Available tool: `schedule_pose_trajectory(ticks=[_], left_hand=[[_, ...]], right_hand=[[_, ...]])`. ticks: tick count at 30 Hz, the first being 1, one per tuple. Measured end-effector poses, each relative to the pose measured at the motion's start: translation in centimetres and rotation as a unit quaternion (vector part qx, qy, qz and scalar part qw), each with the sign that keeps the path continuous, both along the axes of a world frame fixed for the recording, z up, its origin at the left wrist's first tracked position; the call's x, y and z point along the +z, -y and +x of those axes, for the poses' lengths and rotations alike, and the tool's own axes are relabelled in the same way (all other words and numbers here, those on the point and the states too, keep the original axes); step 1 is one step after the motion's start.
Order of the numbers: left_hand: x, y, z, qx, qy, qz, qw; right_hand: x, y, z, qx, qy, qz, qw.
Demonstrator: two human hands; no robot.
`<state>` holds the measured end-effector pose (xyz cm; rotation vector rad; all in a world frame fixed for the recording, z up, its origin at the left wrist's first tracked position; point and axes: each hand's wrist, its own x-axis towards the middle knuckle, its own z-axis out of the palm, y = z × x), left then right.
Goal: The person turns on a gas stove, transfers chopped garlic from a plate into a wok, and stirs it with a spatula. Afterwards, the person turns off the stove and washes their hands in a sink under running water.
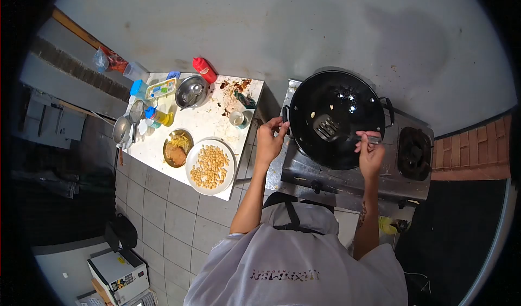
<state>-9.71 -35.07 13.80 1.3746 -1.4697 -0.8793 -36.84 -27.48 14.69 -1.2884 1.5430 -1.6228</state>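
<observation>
A black wok (309, 100) with two side handles sits on the left side of the gas stove (347, 181). My left hand (269, 140) pinches the wok's left handle (286, 120). Fingers of my right hand (370, 153) are closed round the handle of a slotted spatula (326, 127), whose head rests against the inside of the wok. A few small pale pieces and some shiny oil lie in the wok. On the table to the left, a white plate (232, 162) carries many small golden pieces that look like peanuts.
Behind the plate, the white table (217, 124) bears a bowl of food (176, 150), a steel bowl (187, 89), a red squeeze bottle (204, 69), a glass (237, 119) and an oil bottle (163, 117). A second burner (415, 154) is at the right. The wall (244, 24) stands close behind.
</observation>
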Motion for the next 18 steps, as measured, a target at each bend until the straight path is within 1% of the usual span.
schedule_pose_trajectory(ticks=[1, 2, 3, 5, 7, 8, 11, 13, 15, 17, 18], left_hand=[[0.0, -0.1, 0.1, -0.011, -0.005, -0.009, 1.000], [-0.3, 0.0, 0.1, -0.009, -0.008, -0.027, 1.000], [-0.5, 0.0, 0.2, -0.007, -0.008, -0.027, 1.000], [-1.0, 0.1, 0.0, -0.006, -0.011, -0.019, 1.000], [0.0, 0.0, -0.1, -0.006, -0.006, -0.023, 1.000], [0.1, 0.0, -0.1, -0.002, 0.001, -0.017, 1.000], [-0.8, 0.1, 0.1, -0.005, 0.000, -0.005, 1.000], [-0.9, 0.1, 0.0, -0.002, -0.012, -0.013, 1.000], [-0.9, 0.1, 0.2, -0.006, -0.013, -0.003, 1.000], [-0.9, 0.0, 0.2, -0.010, -0.014, 0.005, 1.000], [-0.5, -0.1, 0.1, -0.003, -0.005, 0.000, 1.000]], right_hand=[[0.3, -0.2, -0.5, 0.005, 0.001, 0.001, 1.000], [0.5, -0.2, -1.2, -0.022, 0.001, 0.021, 1.000], [0.6, -0.3, -1.7, -0.052, 0.001, 0.041, 0.998], [0.2, 0.0, -1.7, -0.065, -0.009, 0.043, 0.997], [0.4, 0.0, 0.1, -0.022, -0.009, 0.022, 0.999], [1.0, -0.3, 0.7, -0.007, -0.019, 0.029, 0.999], [1.3, -0.8, 0.0, -0.009, -0.042, 0.008, 0.999], [2.4, -0.9, -0.2, -0.022, -0.024, 0.011, 0.999], [4.0, -1.1, -0.5, -0.080, -0.004, 0.042, 0.996], [5.2, -1.1, -0.3, -0.096, -0.006, 0.052, 0.994], [5.4, -1.1, -0.2, -0.119, -0.034, 0.060, 0.991]])
